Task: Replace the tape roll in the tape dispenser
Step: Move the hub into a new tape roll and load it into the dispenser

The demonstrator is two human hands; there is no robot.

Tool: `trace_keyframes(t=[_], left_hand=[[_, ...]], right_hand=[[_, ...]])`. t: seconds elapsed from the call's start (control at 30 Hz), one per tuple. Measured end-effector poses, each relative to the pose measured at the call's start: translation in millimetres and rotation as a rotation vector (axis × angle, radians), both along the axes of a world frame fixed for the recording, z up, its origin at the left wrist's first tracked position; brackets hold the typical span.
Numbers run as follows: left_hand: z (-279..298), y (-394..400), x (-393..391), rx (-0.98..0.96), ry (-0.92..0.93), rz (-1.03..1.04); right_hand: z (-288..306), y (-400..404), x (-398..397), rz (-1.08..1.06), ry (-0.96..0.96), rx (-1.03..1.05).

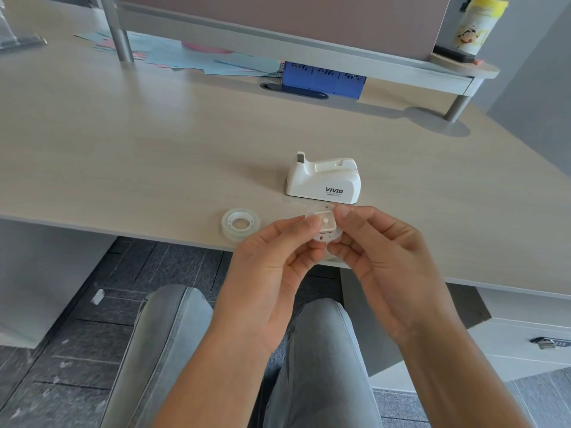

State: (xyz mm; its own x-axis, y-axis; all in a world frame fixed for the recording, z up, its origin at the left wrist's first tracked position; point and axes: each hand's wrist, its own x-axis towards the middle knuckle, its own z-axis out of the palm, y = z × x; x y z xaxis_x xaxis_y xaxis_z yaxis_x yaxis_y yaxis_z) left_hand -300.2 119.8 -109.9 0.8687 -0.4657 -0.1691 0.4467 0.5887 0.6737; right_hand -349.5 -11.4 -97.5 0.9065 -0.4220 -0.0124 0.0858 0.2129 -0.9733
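Fingers: left hand (272,267) and right hand (380,261) pinch the clear spool hub (324,225) between fingertips.
Next: seat hub squarely inside tape roll (240,223) on the surface (154,149), then into dispenser (324,180).

An office: a long pale table (123,143) carries a raised shelf (278,35) on metal legs with a partition panel (278,10) behind it. Loose papers (197,57), a blue box (321,78), a cable slot (272,86) and a tape dispenser (324,180) sit on the table.
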Motion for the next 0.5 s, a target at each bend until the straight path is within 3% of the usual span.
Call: trace_keyframes(t=[0.5], left_hand=[[-7.0, -3.4, 1.4, -0.005, -0.002, 0.001]], right_hand=[[-10.9, -0.9, 3.9, 0.023, -0.036, 0.003]])
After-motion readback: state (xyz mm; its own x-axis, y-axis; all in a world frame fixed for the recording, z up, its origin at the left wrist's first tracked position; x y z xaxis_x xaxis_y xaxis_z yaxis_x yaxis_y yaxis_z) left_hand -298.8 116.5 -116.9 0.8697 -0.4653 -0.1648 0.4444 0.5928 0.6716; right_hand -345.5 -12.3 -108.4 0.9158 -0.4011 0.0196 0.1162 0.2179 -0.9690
